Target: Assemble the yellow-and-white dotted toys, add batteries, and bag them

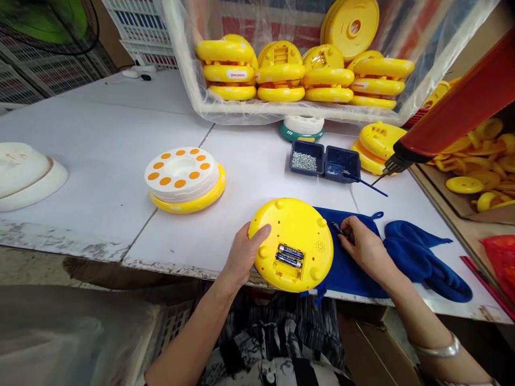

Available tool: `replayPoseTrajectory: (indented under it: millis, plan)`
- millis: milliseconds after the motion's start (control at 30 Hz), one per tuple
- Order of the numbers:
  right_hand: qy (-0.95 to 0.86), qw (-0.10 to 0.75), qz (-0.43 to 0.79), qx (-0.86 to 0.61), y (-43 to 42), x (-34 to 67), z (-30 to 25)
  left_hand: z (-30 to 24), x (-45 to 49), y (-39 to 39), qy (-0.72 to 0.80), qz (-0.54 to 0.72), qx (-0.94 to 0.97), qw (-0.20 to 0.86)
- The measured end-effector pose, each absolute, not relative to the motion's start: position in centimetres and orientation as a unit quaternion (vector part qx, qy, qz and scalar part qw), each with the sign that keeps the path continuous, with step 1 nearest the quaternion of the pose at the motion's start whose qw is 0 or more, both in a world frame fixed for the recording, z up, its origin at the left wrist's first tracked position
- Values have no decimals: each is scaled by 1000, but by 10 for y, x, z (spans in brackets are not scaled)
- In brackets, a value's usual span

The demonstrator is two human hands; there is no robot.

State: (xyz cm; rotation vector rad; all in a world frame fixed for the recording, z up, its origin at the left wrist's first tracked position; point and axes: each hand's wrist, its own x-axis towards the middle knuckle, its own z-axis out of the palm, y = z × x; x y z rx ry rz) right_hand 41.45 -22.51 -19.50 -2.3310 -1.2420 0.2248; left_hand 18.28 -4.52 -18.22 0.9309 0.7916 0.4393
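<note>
Yellow round plastic housing (292, 225) lies at the near edge of the white work table (100, 145), back face up, tilted and propped on a blue cloth (354, 279). My left hand (241, 257) holds it by the rim, thumb across the face, other fingers hidden behind it. Two blue-and-silver AA batteries (288, 256) sit in its open compartment; no cover is visible. My right hand (364, 249) rests just beside the housing, thumb and forefinger pinched together on a small dark metal item (337, 229), too small to identify.

Caution: in my judgement, further tilt toward the near side could tip the batteries out of the uncovered compartment. A loosened pinch could lose the small item in the folds of the cloth. A slip of the left hand could send the housing over the table edge. The orange-red electric screwdriver (462, 96), hanging far right with its bit low, could upset the dark blue divided tray (295, 161) of screws if knocked.
</note>
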Motion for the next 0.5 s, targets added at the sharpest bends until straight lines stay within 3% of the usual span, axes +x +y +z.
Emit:
replayPoseTrajectory:
  millis: [133,333,400,500]
  plan:
    - [-472,234,104,-843,-224,415,-185,-182,183,-46,364,210,438,795]
    - [-418,514,276,-696,-236,380,-151,-186,182,-47,358,213,455,787]
    - [-413,554,310,-653,-234,359,-146,-188,182,-47,359,214,464,781]
    - [-456,541,278,-650,-226,328,-150,-192,181,-47,360,215,482,769]
